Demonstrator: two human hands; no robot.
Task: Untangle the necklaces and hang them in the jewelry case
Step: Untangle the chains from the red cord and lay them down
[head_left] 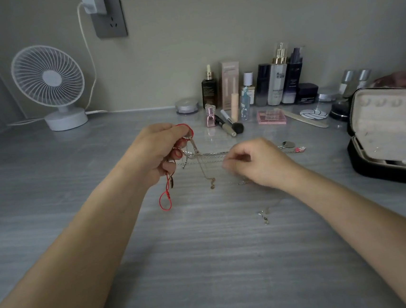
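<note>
My left hand (158, 150) is raised over the grey table and grips a tangle of necklaces: a red cord (166, 199) loops down from it, and thin silver chains (207, 155) stretch rightward. My right hand (255, 163) pinches those silver chains near their middle. A gold-toned chain with a small pendant (212, 184) hangs between the hands. A round silver tag (288, 143) and a pink charm (299, 149) lie beyond my right hand. The black jewelry case (388, 136) stands open at the right, its beige lid upright.
A small chain piece (264, 216) lies on the table under my right forearm. Cosmetics bottles (277, 82), a makeup brush (230, 125) and a pink palette (271, 117) line the back. A white desk fan (50, 84) stands at back left, its cable running to a wall socket (109, 16).
</note>
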